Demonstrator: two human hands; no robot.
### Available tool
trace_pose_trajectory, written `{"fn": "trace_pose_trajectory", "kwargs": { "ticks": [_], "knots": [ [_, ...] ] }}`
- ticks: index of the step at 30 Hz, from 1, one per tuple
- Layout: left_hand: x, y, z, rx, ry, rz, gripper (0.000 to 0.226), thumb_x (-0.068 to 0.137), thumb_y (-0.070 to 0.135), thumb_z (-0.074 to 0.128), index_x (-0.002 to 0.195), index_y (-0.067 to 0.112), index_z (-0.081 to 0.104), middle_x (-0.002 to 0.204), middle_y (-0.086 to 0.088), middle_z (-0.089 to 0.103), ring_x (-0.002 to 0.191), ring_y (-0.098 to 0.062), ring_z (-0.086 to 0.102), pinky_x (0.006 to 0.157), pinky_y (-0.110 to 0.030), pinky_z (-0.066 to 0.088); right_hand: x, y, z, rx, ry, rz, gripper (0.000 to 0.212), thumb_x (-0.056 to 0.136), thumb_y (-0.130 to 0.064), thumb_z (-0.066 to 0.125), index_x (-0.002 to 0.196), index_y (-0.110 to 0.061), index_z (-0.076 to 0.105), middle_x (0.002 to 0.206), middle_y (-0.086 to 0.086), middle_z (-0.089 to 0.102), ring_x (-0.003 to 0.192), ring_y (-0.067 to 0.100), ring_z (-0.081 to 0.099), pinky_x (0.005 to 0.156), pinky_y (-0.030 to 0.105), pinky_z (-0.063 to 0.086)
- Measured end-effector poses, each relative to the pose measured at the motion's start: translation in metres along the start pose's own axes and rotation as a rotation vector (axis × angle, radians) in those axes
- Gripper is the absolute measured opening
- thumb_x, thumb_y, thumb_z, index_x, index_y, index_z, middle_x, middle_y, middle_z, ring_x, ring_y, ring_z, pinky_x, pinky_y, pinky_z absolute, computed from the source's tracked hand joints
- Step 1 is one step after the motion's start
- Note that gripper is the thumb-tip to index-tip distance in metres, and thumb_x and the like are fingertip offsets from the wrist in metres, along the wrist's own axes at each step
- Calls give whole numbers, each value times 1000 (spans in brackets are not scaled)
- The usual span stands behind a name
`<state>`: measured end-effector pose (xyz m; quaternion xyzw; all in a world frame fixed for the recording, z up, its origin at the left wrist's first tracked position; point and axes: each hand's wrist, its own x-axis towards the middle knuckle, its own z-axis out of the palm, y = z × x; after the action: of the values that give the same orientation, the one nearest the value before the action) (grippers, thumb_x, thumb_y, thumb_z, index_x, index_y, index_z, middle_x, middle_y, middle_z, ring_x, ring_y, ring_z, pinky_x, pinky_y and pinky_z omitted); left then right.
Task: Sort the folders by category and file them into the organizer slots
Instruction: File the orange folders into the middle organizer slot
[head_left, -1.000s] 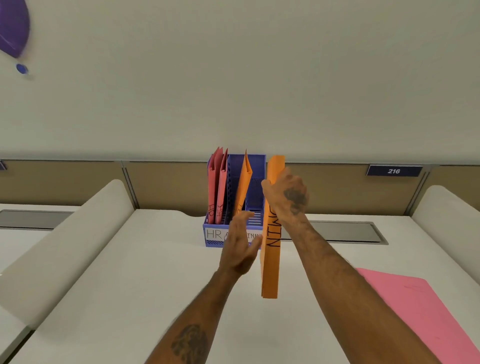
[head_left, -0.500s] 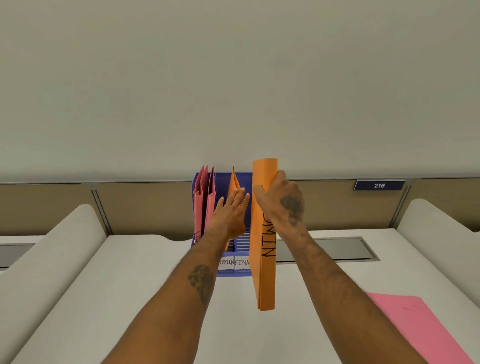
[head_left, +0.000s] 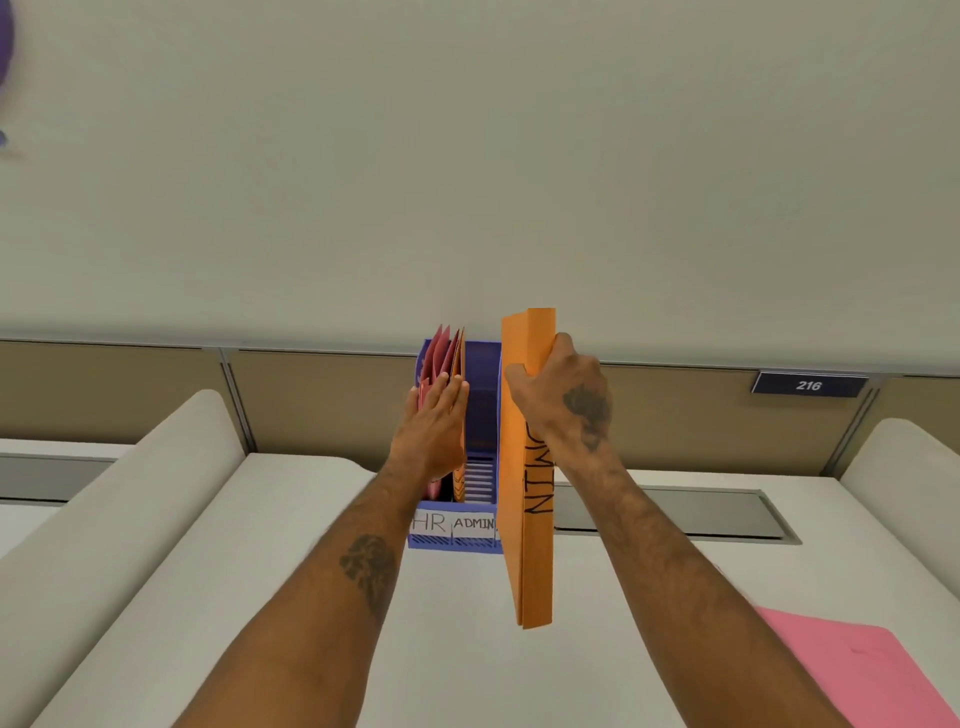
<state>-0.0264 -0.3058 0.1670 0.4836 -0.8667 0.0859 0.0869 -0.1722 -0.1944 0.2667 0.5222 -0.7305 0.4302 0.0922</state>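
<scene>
A blue organizer (head_left: 480, 540) stands at the back of the white desk, its front labels reading HR and ADMIN. Pink folders (head_left: 434, 358) stand in its left slot, and an orange folder (head_left: 458, 358) leans beside them. My left hand (head_left: 434, 431) lies flat with fingers together against that orange folder, pressing it leftward. My right hand (head_left: 558, 400) grips a second orange folder (head_left: 532, 561) marked ADMIN by its upper edge. It hangs upright in the air just right of the organizer's front, hiding the right slot.
Another pink folder (head_left: 878, 670) lies flat on the desk at the lower right. A grey cable tray lid (head_left: 675, 512) is set into the desk behind my right arm. White curved dividers (head_left: 130, 499) flank the desk. A sign reading 216 (head_left: 808, 385) hangs on the back panel.
My left hand rose from the organizer's front to the standing folders and pushed the orange one left against the pink ones. The held orange folder stayed upright beside the organizer.
</scene>
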Motion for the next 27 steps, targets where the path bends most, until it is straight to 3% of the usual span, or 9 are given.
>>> {"fn": "trace_pose_trajectory", "kwargs": {
  "ticks": [4, 12, 16, 19, 23, 27],
  "knots": [
    [-5, -10, 3, -10, -19, -12, 90, 95, 37, 52, 156, 15, -10, 166, -5, -12, 151, -24, -17, 116, -49, -10, 1, -16, 3, 23, 7, -17, 49, 86, -52, 59, 114, -12, 54, 100, 7, 69, 80, 26, 67, 67, 34, 55],
    [-5, -15, 13, -59, 4, 14, 95, 94, 40, 54, 155, 18, -16, 164, -3, -19, 146, -22, -26, 115, -46, -9, 25, -34, 25, 78, 111, -82, 49, 87, -52, 59, 114, -11, 53, 104, 8, 70, 83, 29, 70, 72, 40, 59],
    [-3, -18, 21, -73, 11, 32, 92, 94, 37, 49, 154, 20, -17, 164, -2, -19, 145, -20, -29, 116, -45, -10, 32, -29, 54, 110, 93, -80, 52, 88, -51, 59, 117, -9, 53, 109, 9, 70, 87, 29, 70, 72, 32, 56],
    [-3, -23, 27, -35, 59, 51, 83, 91, 40, 34, 155, 21, -15, 165, -1, -16, 146, -19, -27, 115, -43, -13, 33, -18, 77, 260, 0, 20, 49, 90, -45, 61, 120, -7, 53, 113, 12, 67, 97, 30, 68, 66, 13, 47],
    [-5, -28, 36, -43, 159, 63, 82, 80, 48, 2, 157, 20, -4, 165, 0, -9, 147, -20, -24, 114, -43, -19, 45, -23, 98, 132, 164, -93, 52, 87, -50, 62, 115, -7, 56, 104, 10, 69, 82, 30, 70, 70, 34, 55],
    [-6, -30, 42, -31, 219, 79, 80, 85, 47, 6, 158, 16, 9, 166, -5, 3, 151, -25, -10, 119, -48, -6, 47, -17, 122, 128, 157, -90, 52, 87, -48, 64, 116, -5, 56, 104, 12, 69, 81, 32, 70, 69, 38, 56]
  ]
}}
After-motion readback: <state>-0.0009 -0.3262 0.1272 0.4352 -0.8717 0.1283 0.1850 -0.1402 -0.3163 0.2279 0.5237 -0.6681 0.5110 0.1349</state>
